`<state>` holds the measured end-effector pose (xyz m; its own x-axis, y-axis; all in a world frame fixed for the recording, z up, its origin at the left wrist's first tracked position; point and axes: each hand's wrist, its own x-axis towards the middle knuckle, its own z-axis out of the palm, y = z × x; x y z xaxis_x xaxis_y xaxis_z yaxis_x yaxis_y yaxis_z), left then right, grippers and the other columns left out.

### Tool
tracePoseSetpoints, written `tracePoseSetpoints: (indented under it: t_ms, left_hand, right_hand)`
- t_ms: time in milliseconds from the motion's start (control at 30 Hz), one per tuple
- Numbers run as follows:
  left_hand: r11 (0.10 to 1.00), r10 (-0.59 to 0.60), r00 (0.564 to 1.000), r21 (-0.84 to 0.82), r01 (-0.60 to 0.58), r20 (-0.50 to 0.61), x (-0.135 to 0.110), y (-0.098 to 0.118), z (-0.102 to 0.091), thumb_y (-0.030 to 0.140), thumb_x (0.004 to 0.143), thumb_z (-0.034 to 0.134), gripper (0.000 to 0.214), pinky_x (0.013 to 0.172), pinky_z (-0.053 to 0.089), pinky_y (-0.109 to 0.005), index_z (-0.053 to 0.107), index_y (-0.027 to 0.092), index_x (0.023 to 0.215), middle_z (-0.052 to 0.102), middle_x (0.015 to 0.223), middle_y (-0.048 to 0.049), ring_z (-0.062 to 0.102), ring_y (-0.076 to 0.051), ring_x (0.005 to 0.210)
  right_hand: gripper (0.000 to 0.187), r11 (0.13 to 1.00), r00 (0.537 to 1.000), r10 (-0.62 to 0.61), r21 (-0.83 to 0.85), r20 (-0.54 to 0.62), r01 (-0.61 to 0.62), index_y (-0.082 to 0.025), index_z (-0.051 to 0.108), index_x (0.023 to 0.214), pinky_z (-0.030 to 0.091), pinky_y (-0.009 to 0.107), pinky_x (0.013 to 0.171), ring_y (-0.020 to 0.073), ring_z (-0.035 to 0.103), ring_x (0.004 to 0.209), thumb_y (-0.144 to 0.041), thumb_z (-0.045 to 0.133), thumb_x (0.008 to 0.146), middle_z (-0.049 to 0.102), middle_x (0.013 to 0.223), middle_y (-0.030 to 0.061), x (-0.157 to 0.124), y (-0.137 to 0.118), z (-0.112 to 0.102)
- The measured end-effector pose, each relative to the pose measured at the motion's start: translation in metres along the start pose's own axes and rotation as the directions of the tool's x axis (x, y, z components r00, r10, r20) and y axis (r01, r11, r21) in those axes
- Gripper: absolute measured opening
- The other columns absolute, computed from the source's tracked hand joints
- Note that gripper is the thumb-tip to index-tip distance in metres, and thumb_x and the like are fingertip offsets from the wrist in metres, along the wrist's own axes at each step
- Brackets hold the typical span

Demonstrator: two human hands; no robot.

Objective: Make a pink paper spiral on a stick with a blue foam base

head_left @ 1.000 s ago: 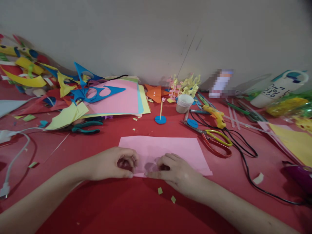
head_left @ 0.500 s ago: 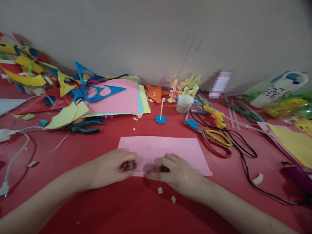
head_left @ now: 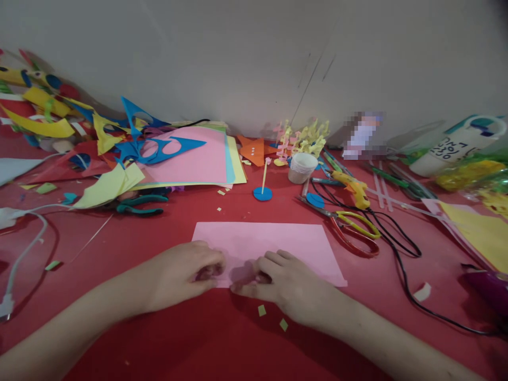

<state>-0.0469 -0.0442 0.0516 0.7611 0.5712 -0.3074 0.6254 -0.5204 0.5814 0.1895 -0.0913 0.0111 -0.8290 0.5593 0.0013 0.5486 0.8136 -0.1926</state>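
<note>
While both forearms enter from the bottom corners of the frame, the left hand (head_left: 184,272) and the right hand (head_left: 288,288) meet at the near edge of a pink sheet (head_left: 278,243). It lies flat on the red desk (head_left: 178,338), just below frame centre.

Left hand: fingers curled in, tips on the sheet close to its near-left corner.
Right hand: fingers bent, index laid along the near edge, pointing toward the left hand.
The hands are close together, not touching. Cannot tell whether either one nips the paper edge or only presses on it, because the fingers hide the edge there.

Sheet edges: far edge straight and uncovered. Right edge uncovered, slanting out to the near-right corner. Near edge visible only right of the right hand.

Open room:
- Below the hands: bare desk, except two small green scraps (head_left: 261,310) beside the right wrist.
- Left of the sheet: bare desk as far as the white cable (head_left: 24,248) at the left border.
- Beyond the far edge: a narrow free strip, then a blue disc with an upright stick (head_left: 262,193) and a white cup (head_left: 300,168).
- Right side, tight: scissors (head_left: 353,235) with red and yellow handles lie just beside the far-right corner, not touching it. A black cord (head_left: 400,264) loops past them, near the yellow glue gun (head_left: 355,188).
- Upper left: green-handled pliers (head_left: 138,205) and a stack of coloured paper (head_left: 198,159), well apart from the sheet.
</note>
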Motion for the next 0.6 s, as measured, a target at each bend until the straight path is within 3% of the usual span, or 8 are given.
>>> tracePoseSetpoints:
  t_ms: [100, 333, 600]
  left_hand:
    - [1.000, -0.027, 0.997, -0.006, 0.027, 0.074, -0.001, -0.002, -0.004, 0.023, 0.079, 0.048, 0.008, 0.058, 0.033, -0.021, 0.054, 0.019, 0.082, 0.054, 0.076, 0.0003, 0.048, -0.013, 0.066]
    - [0.998, -0.057, 0.996, 0.013, 0.057, 0.072, 0.000, -0.006, -0.005, 0.025, 0.078, 0.049, 0.009, 0.057, 0.033, -0.022, 0.054, 0.018, 0.077, 0.054, 0.074, 0.0000, 0.047, -0.014, 0.065]
    - [0.991, -0.131, 0.986, -0.001, 0.132, 0.106, -0.009, -0.002, -0.015, 0.021, 0.074, 0.046, 0.011, 0.059, 0.035, -0.021, 0.056, 0.019, 0.079, 0.057, 0.077, -0.0009, 0.051, -0.015, 0.068]
  right_hand:
    - [0.070, 1.000, 1.000, 0.017, -0.004, 0.008, -0.017, -0.034, 0.038, 0.130, 0.031, 0.031, 0.067, 0.0207, 0.042, 0.082, -0.019, 0.068, 0.069, 0.051, 0.098, 0.0047, 0.002, -0.002, -0.002]
    - [0.090, 0.999, 0.999, 0.013, -0.032, 0.052, -0.012, -0.036, 0.026, 0.136, 0.031, 0.031, 0.069, 0.0218, 0.042, 0.085, -0.034, 0.075, 0.062, 0.050, 0.099, 0.0047, 0.005, -0.003, -0.001]
    - [0.086, 0.999, 0.999, 0.018, -0.035, 0.051, -0.017, -0.036, 0.027, 0.136, 0.028, 0.030, 0.066, 0.0204, 0.041, 0.080, -0.034, 0.074, 0.064, 0.048, 0.093, 0.0041, 0.004, -0.003, -0.001]
